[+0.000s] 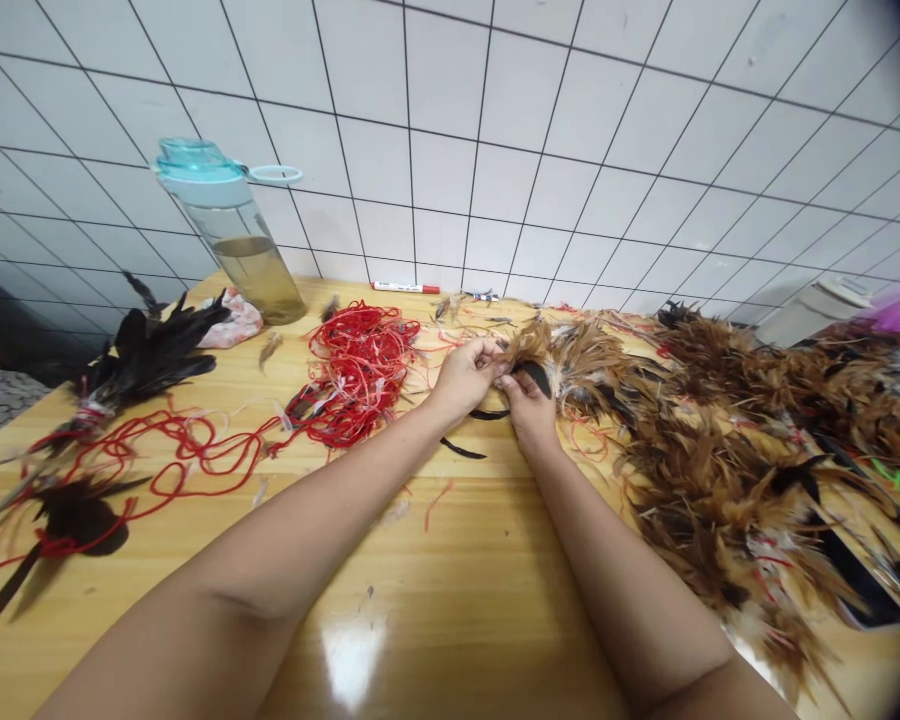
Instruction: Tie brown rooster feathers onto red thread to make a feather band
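Both of my hands meet over the middle of the table, close to the pile of brown feathers. My left hand [468,376] pinches at the edge of a small bunch of brown and black feathers [529,350]. Fingers curled, my right hand [532,410] grips the same bunch from below, with a dark feather lying over its fingertips. Two thin black feathers [465,450] lie just under the hands. A tangle of red cord [364,375] sits left of my left hand. More loose brown feathers [592,360] spread just beyond my right hand.
A water bottle [251,255] stands at the back left near black feathers [150,350]. Red cord [195,440] trails across the left side. A red marker [405,288] lies by the tiled wall. Large brown feather bundles [720,480] and a phone [862,580] occupy the right.
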Tool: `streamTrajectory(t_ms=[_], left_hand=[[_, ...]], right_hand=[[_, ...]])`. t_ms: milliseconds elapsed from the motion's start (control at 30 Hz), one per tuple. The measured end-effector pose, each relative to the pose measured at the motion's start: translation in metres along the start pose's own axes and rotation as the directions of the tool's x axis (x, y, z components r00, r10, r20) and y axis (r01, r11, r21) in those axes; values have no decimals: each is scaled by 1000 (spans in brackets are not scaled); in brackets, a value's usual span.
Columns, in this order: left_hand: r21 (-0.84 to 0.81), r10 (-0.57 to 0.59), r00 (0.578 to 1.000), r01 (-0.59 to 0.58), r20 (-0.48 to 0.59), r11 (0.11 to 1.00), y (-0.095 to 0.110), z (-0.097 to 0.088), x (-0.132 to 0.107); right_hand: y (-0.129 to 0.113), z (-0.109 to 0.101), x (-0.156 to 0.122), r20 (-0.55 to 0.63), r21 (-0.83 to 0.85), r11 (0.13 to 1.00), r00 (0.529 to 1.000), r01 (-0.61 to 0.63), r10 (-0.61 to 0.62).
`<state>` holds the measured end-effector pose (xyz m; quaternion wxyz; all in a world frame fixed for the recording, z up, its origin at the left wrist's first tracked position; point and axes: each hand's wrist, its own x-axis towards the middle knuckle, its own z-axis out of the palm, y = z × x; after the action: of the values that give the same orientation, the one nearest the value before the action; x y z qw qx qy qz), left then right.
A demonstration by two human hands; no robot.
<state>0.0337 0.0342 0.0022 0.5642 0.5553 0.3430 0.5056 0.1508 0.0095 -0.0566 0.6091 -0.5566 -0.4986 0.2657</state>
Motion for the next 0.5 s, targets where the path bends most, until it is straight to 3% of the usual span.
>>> streamTrajectory(t_ms=[133, 300, 500], left_hand=[[-40, 1, 1000, -2, -16, 999, -1, 1, -3], [-88, 4, 1000, -5, -14, 996, -1, 1, -6], [-152, -108, 986, 127, 127, 980, -6, -9, 0]], right_hand=[[-8, 1, 0, 12, 93, 995, 1000, -29, 29], [-3, -2, 4, 47, -27, 1000, 999, -14, 15], [2, -4, 5, 77, -66, 997, 996, 38, -33]])
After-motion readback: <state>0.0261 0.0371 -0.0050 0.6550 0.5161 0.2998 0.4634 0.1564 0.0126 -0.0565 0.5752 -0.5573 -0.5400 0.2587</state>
